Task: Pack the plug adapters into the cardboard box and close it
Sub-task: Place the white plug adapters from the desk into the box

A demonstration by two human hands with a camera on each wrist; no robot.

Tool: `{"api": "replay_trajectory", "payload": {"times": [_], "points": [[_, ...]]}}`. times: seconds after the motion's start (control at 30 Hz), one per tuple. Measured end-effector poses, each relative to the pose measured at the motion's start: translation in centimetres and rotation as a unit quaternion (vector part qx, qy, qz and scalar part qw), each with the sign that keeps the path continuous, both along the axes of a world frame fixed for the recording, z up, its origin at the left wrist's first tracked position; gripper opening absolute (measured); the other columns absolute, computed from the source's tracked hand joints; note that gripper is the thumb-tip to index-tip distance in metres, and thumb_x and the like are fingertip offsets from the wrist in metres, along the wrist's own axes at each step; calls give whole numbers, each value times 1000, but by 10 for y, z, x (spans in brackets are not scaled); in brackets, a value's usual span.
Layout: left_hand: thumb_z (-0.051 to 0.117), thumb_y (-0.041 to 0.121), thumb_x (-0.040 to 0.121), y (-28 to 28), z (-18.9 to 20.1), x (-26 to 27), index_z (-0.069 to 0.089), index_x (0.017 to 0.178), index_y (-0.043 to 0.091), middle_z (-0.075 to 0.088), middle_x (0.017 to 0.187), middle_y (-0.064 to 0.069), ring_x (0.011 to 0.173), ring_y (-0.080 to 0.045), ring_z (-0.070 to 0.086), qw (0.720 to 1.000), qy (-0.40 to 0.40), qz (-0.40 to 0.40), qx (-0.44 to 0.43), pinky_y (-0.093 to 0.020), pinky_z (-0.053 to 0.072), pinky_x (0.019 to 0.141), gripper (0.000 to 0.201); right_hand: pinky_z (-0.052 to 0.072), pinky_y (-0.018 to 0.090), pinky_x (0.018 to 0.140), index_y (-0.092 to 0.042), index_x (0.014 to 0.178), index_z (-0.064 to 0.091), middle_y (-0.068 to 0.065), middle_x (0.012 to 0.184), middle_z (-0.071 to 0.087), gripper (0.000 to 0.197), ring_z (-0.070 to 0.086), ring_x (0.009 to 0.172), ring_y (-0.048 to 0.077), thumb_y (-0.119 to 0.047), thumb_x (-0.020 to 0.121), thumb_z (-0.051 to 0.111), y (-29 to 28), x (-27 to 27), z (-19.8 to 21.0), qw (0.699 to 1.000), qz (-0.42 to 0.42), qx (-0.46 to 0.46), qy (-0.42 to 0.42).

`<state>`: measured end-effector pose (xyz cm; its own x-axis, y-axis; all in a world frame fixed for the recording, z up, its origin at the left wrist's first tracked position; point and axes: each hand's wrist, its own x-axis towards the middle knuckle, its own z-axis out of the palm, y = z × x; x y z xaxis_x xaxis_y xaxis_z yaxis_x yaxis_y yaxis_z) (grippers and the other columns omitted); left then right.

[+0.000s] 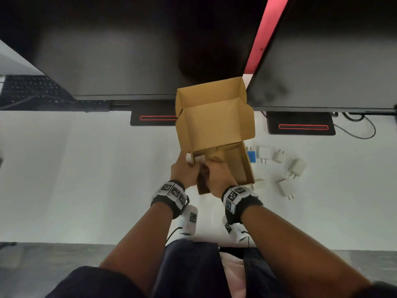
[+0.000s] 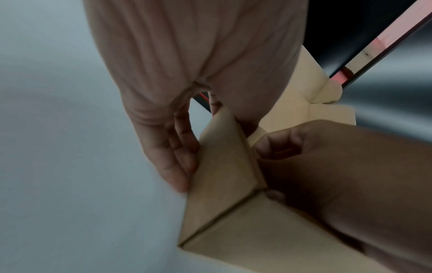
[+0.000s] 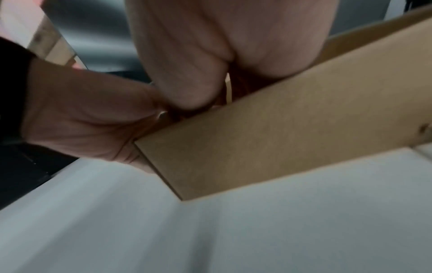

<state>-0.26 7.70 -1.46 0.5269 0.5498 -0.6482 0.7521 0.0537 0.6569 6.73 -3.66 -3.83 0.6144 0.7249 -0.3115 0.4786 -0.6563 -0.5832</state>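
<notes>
The brown cardboard box (image 1: 242, 166) stands open on the white table, its lid (image 1: 214, 125) raised at the back. My left hand (image 1: 184, 169) grips the box's left wall (image 2: 219, 166), fingers (image 2: 180, 158) flat on the outside and thumb over the top edge. My right hand (image 1: 217, 176) reaches into the box's near left corner with curled fingers (image 2: 278, 146); whatever they hold is hidden. Its thumb (image 3: 187, 83) dips behind the front wall (image 3: 280, 140). A small white piece (image 1: 199, 159) shows at the far left corner. Several white plug adapters (image 1: 297, 167) lie on the table right of the box.
Two dark monitors (image 1: 120, 61) stand at the back on stands with red-lit bases (image 1: 300, 126). A black keyboard (image 1: 32, 89) lies far left, and cables (image 1: 361, 130) trail at the far right. A small blue item (image 1: 251, 157) sits against the box's right wall.
</notes>
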Motion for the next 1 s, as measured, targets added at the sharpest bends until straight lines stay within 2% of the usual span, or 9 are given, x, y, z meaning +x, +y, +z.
{"api": "replay_trajectory", "payload": {"times": [0.1, 0.27, 0.37, 0.47, 0.53, 0.6, 0.73, 0.9, 1.0], "points": [[62, 23, 96, 0, -7, 10, 56, 135, 17, 72, 120, -13, 112, -38, 70, 999, 32, 5, 41, -47, 61, 97, 39, 52, 31, 92, -14, 113, 68, 5, 113, 68, 23, 63, 102, 22, -9, 91, 63, -4, 5, -3, 1000, 20, 15, 15], [65, 18, 95, -1, -15, 21, 61, 125, 6, 71, 118, -17, 114, -42, 68, 995, 79, 2, 68, -41, 55, 88, 33, 54, 34, 96, -19, 122, 65, 4, 122, 66, 35, 63, 107, 20, -6, 90, 63, -21, 18, 7, 995, 86, 31, 41], [63, 16, 98, -2, -19, 22, 60, 130, 6, 70, 128, -20, 121, -43, 65, 994, 80, -14, 73, -44, 54, 95, 34, 52, 25, 84, -15, 117, 68, 1, 106, 70, 22, 62, 87, 10, -16, 97, 58, -42, 35, 26, 993, 27, 116, 18], [59, 17, 100, 0, -26, 20, 68, 118, 2, 74, 120, -22, 115, -44, 67, 994, 76, -34, 67, -43, 54, 92, 26, 50, 19, 71, -16, 95, 71, -3, 83, 68, 9, 60, 70, 9, -12, 92, 64, -72, 65, 37, 982, -62, 165, -71], [59, 21, 96, 3, -32, 20, 71, 111, 2, 76, 112, -22, 109, -44, 70, 995, 69, -39, 55, -45, 58, 90, 27, 53, 27, 79, -16, 99, 71, 5, 96, 68, 15, 63, 84, 18, -9, 87, 66, -90, 94, 33, 978, -137, 113, -111], [58, 34, 85, 12, -55, 18, 71, 112, 7, 77, 113, -20, 112, -45, 69, 995, 63, -45, 58, -52, 60, 97, 41, 50, 39, 99, -16, 126, 64, 11, 129, 59, 38, 54, 119, 30, -15, 88, 68, -103, 122, 27, 985, -143, -29, -92], [55, 39, 75, 19, -76, 16, 70, 109, 5, 76, 109, -30, 105, -53, 72, 997, 48, -40, 45, -63, 63, 92, 50, 43, 47, 99, -23, 141, 51, 9, 136, 55, 58, 44, 124, 35, -19, 85, 66, -113, 146, 18, 956, 37, -252, -149], [53, 35, 77, 18, -65, 14, 69, 103, 6, 77, 107, -25, 102, -47, 74, 998, 39, -40, 42, -57, 63, 91, 42, 39, 47, 95, -24, 140, 52, 5, 126, 61, 56, 47, 120, 32, -16, 87, 66, -119, 144, 9, 959, 10, -217, -181], [53, 36, 78, 19, -69, 14, 70, 115, 11, 78, 115, -16, 109, -40, 73, 998, 41, -38, 38, -55, 61, 98, 48, 43, 50, 100, -21, 142, 46, 9, 132, 58, 60, 50, 121, 34, -17, 87, 71, -124, 133, 14, 985, -97, -66, -127]]}}
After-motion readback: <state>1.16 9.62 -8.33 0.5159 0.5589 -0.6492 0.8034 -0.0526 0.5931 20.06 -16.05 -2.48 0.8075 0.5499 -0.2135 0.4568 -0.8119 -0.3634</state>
